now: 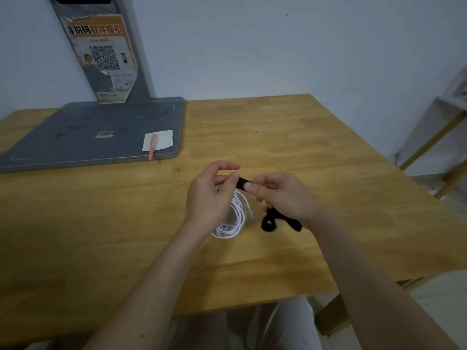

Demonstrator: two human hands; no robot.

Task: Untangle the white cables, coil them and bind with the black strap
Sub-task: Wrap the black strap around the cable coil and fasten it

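A coil of white cable [236, 218] hangs from my left hand [209, 195], its lower loops touching the wooden table [290, 137]. A short black strap [243, 183] stretches between my two hands above the coil. My left hand pinches its left end with thumb and finger. My right hand [283, 195] pinches the other end between thumb and forefinger. More black strap [271, 222] lies curled on the table under my right hand, partly hidden by it.
A grey metal base plate [88, 137] with an upright post and a poster stands at the back left. On it lie a white paper slip [161, 141] and an orange pen [152, 147]. A wooden shelf frame [439, 137] stands at the right.
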